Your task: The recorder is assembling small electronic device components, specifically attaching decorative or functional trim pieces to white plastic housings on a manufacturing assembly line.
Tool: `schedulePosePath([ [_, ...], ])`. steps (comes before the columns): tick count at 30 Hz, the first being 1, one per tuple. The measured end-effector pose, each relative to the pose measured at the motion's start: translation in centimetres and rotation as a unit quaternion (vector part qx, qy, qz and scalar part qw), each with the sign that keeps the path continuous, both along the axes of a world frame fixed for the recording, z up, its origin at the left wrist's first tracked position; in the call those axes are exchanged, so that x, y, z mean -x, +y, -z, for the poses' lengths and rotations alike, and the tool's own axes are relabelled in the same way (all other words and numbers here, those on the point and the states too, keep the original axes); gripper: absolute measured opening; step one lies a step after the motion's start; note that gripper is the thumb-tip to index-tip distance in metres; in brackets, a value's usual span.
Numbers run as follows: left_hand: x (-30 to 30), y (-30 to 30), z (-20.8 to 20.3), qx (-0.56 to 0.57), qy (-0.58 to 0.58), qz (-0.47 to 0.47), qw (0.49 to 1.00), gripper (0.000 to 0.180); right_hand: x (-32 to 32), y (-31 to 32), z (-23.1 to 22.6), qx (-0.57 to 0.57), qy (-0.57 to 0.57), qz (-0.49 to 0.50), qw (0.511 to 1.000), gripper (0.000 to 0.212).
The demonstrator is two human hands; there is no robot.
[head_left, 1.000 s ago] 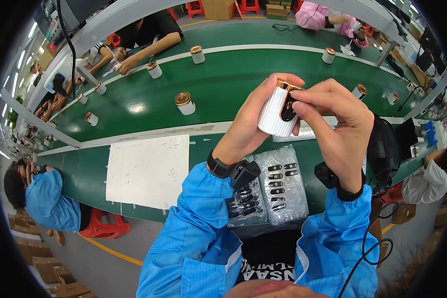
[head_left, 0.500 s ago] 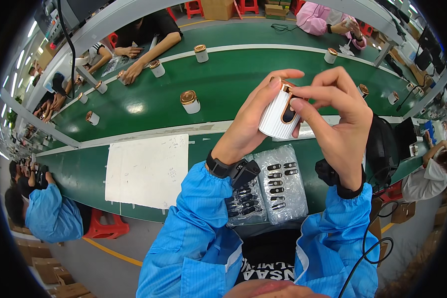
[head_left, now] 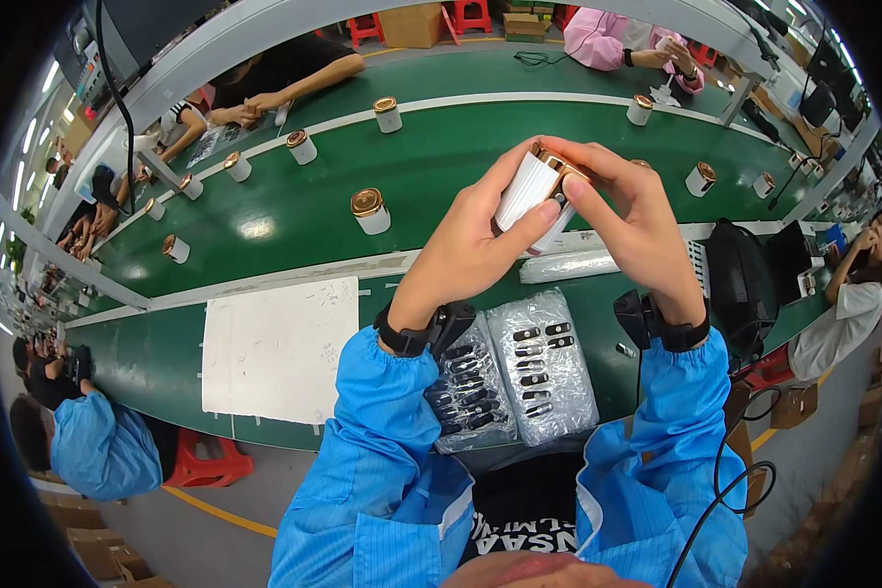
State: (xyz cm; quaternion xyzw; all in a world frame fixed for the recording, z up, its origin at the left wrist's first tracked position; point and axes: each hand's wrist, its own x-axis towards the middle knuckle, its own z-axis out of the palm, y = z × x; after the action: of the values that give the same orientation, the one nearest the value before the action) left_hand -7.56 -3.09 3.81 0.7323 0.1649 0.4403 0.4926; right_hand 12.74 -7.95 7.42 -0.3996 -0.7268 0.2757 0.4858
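Observation:
A white ribbed device (head_left: 527, 192) with a copper-coloured top and a dark panel on its side is held tilted above the far part of the bench. My left hand (head_left: 465, 235) wraps its left side, thumb on the front face by the panel. My right hand (head_left: 632, 216) closes round the right side and top, thumb pressing near the top of the panel. Fingers cover most of the panel. Below my hands lie two clear plastic-wrapped packs, the right pack (head_left: 563, 392) and the left pack (head_left: 470, 387), with several small black oval pieces on them.
A green conveyor belt (head_left: 284, 201) carries several similar white devices, one standing device (head_left: 370, 212) nearest. A white board (head_left: 279, 348) lies left on the bench. At right are a black bag (head_left: 740, 279) and a cable (head_left: 720, 490). Co-workers sit around.
My right hand has gone from pinching at the panel to wrapping the device, which is tilted more. My left thumb has moved onto its front. Across the belt, a co-worker's hand has drawn back.

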Motion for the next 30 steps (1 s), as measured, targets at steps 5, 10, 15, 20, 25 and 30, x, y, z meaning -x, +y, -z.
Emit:
schedulePosePath([
  [5, 0.5, 1.9, 1.4, -0.067, 0.036, -0.02, 0.997, 0.073, 0.2, 1.4, 0.0, 0.05, -0.012, 0.007, 0.999, 0.039],
  [10, -0.1, 4.9, 4.5, -0.075, 0.056, -0.051, 0.994, 0.078, -0.5, 5.0, 2.2, 0.071, -0.043, -0.009, 0.996, 0.042],
  [15, 3.6, 9.6, 11.2, -0.207, 0.248, -0.233, 0.917, 0.078, -2.6, 11.1, 8.5, -0.018, -0.225, 0.07, 0.972, 0.047],
  [20, 5.2, 12.9, 14.0, -0.202, 0.399, -0.424, 0.788, 0.082, -12.2, 17.4, 17.9, -0.023, -0.302, 0.155, 0.94, 0.055],
  [25, 14.4, 17.6, 18.3, -0.049, 0.285, -0.285, 0.914, 0.063, -6.8, 13.8, 16.0, -0.159, -0.319, 0.202, 0.912, 0.057],
  [30, 11.6, 17.7, 16.7, -0.01, 0.251, -0.318, 0.914, 0.054, -1.3, -1.2, 9.1, 0.057, -0.212, -0.022, 0.975, 0.02],
])
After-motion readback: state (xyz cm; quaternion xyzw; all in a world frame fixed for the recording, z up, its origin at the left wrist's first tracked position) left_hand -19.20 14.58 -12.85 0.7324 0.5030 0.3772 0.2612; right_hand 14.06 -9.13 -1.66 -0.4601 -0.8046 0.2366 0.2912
